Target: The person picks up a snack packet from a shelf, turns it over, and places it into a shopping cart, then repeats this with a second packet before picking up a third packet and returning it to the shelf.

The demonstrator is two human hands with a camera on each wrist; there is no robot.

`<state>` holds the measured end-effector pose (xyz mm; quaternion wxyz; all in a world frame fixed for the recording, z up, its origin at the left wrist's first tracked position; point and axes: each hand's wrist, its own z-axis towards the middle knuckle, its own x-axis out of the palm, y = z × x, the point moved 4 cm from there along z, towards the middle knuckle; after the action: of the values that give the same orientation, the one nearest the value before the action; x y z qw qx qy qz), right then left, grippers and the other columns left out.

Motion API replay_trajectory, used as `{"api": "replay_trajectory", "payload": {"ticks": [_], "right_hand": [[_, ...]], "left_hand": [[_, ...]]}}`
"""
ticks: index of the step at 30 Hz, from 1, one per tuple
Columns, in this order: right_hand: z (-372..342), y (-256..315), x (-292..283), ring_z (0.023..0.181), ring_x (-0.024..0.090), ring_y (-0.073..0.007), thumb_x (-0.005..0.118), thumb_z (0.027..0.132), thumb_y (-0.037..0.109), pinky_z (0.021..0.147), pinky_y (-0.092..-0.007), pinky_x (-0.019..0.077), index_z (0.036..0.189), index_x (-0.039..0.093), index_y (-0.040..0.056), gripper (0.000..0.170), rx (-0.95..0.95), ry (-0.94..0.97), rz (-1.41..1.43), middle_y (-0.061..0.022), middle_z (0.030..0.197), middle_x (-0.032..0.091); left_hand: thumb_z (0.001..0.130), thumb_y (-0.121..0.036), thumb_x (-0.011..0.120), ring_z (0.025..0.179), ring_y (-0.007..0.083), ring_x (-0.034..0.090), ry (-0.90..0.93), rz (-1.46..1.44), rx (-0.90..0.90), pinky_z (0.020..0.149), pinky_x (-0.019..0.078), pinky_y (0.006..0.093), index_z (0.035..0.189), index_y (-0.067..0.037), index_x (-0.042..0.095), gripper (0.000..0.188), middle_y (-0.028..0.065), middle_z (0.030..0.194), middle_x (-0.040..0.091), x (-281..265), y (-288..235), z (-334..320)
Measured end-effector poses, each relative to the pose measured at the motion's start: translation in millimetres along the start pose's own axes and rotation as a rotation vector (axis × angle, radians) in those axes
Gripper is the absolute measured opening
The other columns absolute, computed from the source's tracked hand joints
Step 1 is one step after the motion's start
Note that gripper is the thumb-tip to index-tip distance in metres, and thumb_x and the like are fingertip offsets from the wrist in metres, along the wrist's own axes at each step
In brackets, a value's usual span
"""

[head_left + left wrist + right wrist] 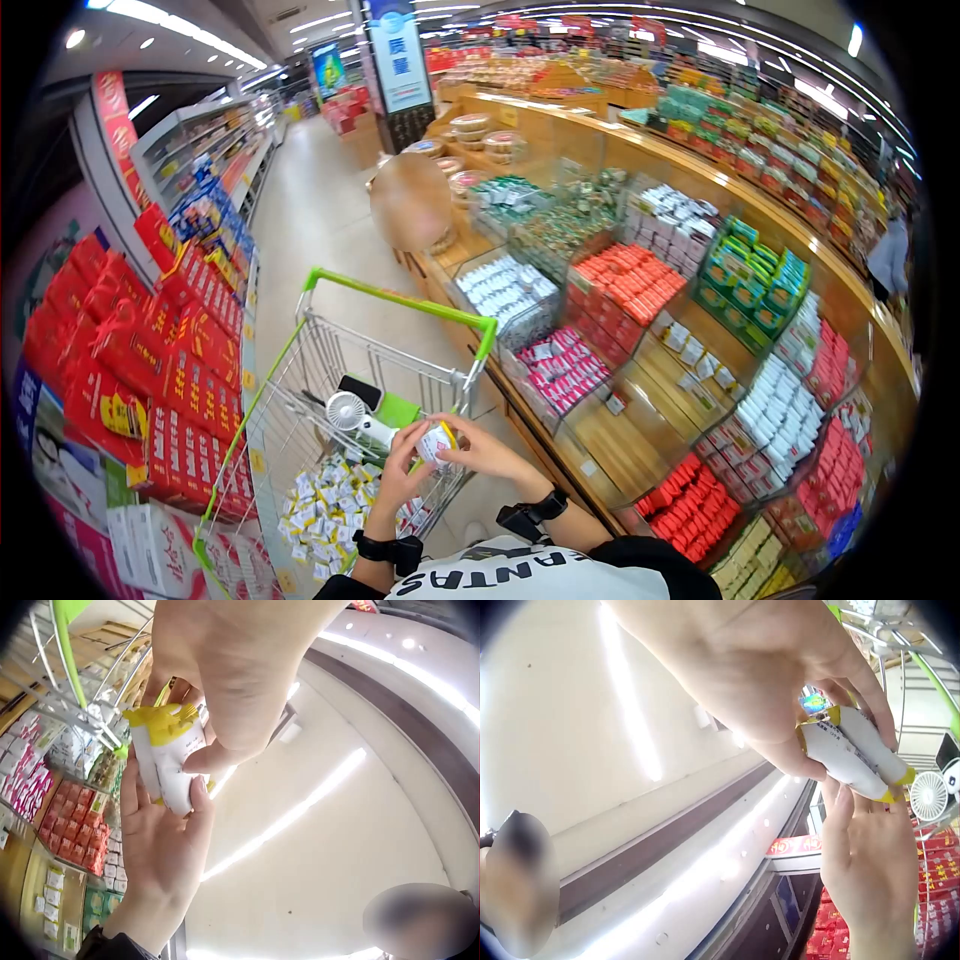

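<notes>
Two small white packets with yellow ends [436,442] lie side by side between my hands, over the near side of a shopping cart. My left hand [400,470] grips them with thumb and fingers. From the other side, my right hand [488,452] pinches them too. Their white faces and crimped yellow ends show in the left wrist view, where the packets [174,761] overlap; in the right wrist view the pair of packets [849,754] shows small print. Below my hands, a pile of similar white and yellow packets [325,510] lies in the cart.
The wire cart has a green handle [400,298]; a white hand fan [347,410] and a phone [361,392] are in it. Divided wooden bins of wrapped packets, such as red ones [625,280], line the right. Red gift boxes [195,420] stack at left.
</notes>
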<state>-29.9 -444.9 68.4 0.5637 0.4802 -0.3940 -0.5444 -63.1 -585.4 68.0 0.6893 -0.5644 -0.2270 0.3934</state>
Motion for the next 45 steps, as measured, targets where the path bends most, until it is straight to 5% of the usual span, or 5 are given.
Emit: {"api": "replay_trajectory", "payload": {"ticks": [13, 25, 29, 38, 45], "right_hand": [[66, 0, 105, 0.089, 0.051, -0.0145, 0.057, 0.077, 0.006, 0.073, -0.0254, 0.045, 0.12, 0.031, 0.0078, 0.051, 0.141, 0.296, 0.15, -0.0079, 0.108, 0.044], [97, -56, 193, 0.087, 0.052, -0.0143, 0.06, 0.075, 0.012, 0.071, -0.0255, 0.0435, 0.118, 0.033, 0.0031, 0.051, -0.002, 0.441, -0.126, -0.0106, 0.101, 0.048], [98, -78, 215, 0.08, 0.054, -0.0234, 0.06, 0.074, 0.024, 0.07, -0.031, 0.0427, 0.112, 0.039, -0.0004, 0.05, 0.257, 0.582, -0.13, -0.0165, 0.086, 0.054], [74, -161, 258, 0.071, 0.057, -0.016, 0.062, 0.074, 0.023, 0.054, -0.0267, 0.0498, 0.118, 0.034, -0.0006, 0.057, 0.444, 0.856, -0.257, -0.0158, 0.094, 0.052], [69, -179, 275, 0.07, 0.057, -0.017, 0.061, 0.074, 0.021, 0.053, -0.0274, 0.0504, 0.116, 0.035, -0.0008, 0.053, 0.494, 0.85, -0.208, -0.015, 0.091, 0.051]], "left_hand": [[0.072, -0.001, 0.051, 0.1, 0.0143, 0.046, -0.295, -0.092, -0.183, 0.082, 0.0383, 0.0256, 0.127, -0.006, 0.028, 0.06, 0.0081, 0.12, 0.039, -109, -6, -48], [0.077, -0.013, 0.059, 0.078, 0.0127, 0.053, -0.488, -0.056, -0.457, 0.066, 0.0425, 0.0249, 0.126, -0.005, 0.023, 0.061, 0.0107, 0.088, 0.056, -171, 40, -120], [0.076, -0.018, 0.062, 0.07, 0.0131, 0.054, -0.527, 0.061, -0.583, 0.06, 0.0425, 0.0248, 0.123, -0.002, 0.023, 0.063, 0.0104, 0.079, 0.058, -185, 51, -145], [0.069, -0.038, 0.065, 0.064, 0.0186, 0.056, -0.374, 0.291, -0.868, 0.056, 0.0438, 0.028, 0.114, 0.0, 0.042, 0.064, 0.0139, 0.074, 0.058, -190, 121, -207], [0.073, -0.026, 0.064, 0.052, 0.0094, 0.049, -0.555, 0.157, -0.877, 0.043, 0.0362, 0.0223, 0.113, -0.004, 0.04, 0.052, 0.0055, 0.062, 0.053, -194, 144, -222]]}}
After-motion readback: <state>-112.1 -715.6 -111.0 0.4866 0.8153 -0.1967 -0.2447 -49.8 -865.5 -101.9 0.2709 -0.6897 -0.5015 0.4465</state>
